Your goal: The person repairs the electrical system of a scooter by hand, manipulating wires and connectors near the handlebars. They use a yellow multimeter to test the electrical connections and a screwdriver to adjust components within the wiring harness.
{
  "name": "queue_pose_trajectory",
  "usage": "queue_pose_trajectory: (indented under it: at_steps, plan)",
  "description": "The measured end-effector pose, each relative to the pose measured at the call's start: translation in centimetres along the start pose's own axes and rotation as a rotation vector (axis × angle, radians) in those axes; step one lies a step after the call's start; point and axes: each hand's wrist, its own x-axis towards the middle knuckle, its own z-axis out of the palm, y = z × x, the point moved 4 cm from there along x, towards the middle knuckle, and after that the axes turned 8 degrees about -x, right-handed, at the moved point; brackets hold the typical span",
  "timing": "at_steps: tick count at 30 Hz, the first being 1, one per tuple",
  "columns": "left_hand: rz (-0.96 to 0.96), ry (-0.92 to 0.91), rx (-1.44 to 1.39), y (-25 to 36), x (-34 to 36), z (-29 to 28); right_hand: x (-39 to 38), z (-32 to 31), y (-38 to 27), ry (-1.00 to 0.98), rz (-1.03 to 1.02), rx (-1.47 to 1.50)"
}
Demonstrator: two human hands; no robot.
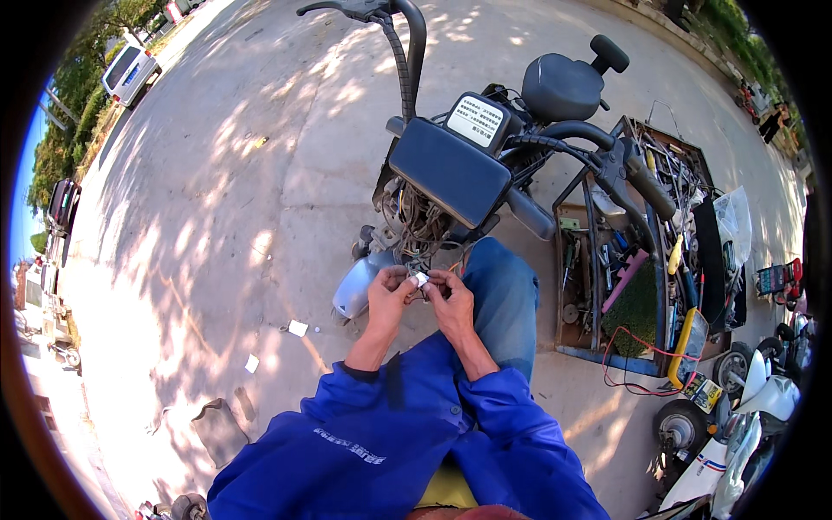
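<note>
In front of an electric scooter, both my hands meet at a small white connector (422, 279). My left hand (388, 299) is closed, with thumb and fingertips pinching it from the left. From the right, my right hand (452, 303) pinches at the same piece, its fingers also closed. A tangle of wires (420, 212) spills from the scooter's open front just beyond my fingers, under the dark front panel (451, 171). Thin wires run down toward my hands, but their ends are hidden by the fingers. A silvery rounded cover (362, 286) sits left of the wires.
Handlebars (637, 178) and a black seat (563, 87) rise beyond the panel. On the right stands a tool box (607, 354) full of tools, with red test leads (617, 381) draped over its edge. Parked scooters (737, 433) crowd the lower right. White scraps (298, 328) lie on the concrete.
</note>
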Motion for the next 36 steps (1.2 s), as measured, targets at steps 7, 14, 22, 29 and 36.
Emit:
queue_pose_trajectory:
  at_steps: [7,14,22,29,36]
  plan:
    - [0.034,-0.014,0.007,-1.1,1.1,-1.3,-0.4,-1.0,-2.3,-0.009,-0.071,-0.141]
    - [0.003,-0.055,-0.001,-1.4,1.5,-0.2,-0.4,-1.6,-1.3,0.038,-0.095,-0.088]
    - [0.029,-0.087,0.073,-0.8,0.4,0.3,-0.7,-1.2,-1.2,0.064,-0.157,-0.144]
    - [0.112,-0.109,0.155,-1.3,1.0,0.1,-0.5,-1.4,-1.3,0.037,-0.139,-0.137]
    - [0.09,-0.114,0.222,-0.8,0.9,-0.5,0.0,-0.1,0.1,0.065,-0.147,-0.142]
